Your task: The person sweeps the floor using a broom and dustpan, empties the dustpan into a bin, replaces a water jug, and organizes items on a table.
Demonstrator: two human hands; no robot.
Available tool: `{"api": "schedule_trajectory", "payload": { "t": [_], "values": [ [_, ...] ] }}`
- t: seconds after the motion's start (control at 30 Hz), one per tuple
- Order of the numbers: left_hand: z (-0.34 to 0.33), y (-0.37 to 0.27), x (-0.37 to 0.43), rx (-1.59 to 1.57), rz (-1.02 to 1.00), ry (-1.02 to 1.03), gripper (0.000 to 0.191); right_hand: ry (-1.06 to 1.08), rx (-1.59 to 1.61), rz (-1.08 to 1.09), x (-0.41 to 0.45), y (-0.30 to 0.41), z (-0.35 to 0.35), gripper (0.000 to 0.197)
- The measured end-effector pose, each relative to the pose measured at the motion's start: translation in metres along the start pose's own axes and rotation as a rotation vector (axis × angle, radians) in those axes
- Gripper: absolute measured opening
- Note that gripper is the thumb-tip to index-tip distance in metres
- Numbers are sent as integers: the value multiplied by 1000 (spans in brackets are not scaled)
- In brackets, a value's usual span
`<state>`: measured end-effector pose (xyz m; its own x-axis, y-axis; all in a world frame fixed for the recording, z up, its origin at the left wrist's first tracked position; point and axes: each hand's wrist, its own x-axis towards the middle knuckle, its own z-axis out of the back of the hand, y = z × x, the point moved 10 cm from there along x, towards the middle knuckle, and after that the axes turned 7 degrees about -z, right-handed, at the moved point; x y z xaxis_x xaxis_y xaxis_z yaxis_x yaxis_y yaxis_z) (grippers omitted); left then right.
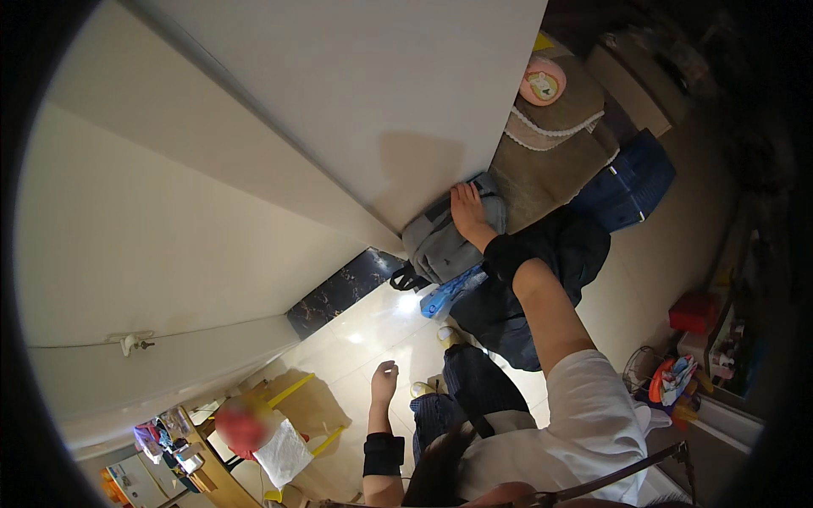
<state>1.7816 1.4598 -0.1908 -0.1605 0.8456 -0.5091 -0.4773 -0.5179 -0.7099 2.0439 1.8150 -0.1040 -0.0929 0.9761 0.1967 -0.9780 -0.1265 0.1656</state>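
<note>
My right hand [469, 209] lies flat with its fingers on the top of a grey backpack [438, 244], which leans against the end of a white wall. Whether the fingers grip the fabric I cannot tell. Under and beside my right forearm is a pile of black cloth [495, 317]. A blue patterned plastic package [448, 293] pokes out between the backpack and this cloth. My left hand [384, 379] hangs over the tiled floor, fingers curled, with nothing visible in it. A black band sits on each of my arms.
Behind the backpack stands a brown sofa [546, 171] with a pink round cushion [544, 81]. A dark blue bag [625, 181] is beside it. At lower left are a yellow-legged chair [327, 439] and a wooden desk [213, 463] with clutter. A wire basket [637, 369] stands at right.
</note>
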Motion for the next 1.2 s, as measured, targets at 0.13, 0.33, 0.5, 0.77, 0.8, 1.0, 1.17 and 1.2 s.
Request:
{"api": "schedule_trajectory", "payload": {
  "t": [0.13,0.33,0.5,0.77,0.8,1.0,1.17,1.2],
  "values": [
    [0,15,-5,-42,-18,-10,25,-204,157,-94,-24,-16,39,48],
    [-4,44,-27,-76,-32,-39,26,-74,398,-262,-97,-19,50,47],
    [1,59,-58,-142,-43,-103,23,550,170,-252,-227,-10,-53,26],
    [22,116,-162,-230,-38,-285,23,1092,137,260,-408,136,-82,23],
    [26,132,-180,-226,-26,-324,25,1080,122,292,-414,157,-77,23],
    [66,236,-334,-303,88,-714,25,1079,19,839,-500,319,-40,22],
    [52,302,-513,-311,299,-1223,24,1049,-136,1447,-614,424,-16,20],
    [38,318,-538,-369,328,-1299,22,999,-189,1609,-638,441,-11,20]
  ]
}}
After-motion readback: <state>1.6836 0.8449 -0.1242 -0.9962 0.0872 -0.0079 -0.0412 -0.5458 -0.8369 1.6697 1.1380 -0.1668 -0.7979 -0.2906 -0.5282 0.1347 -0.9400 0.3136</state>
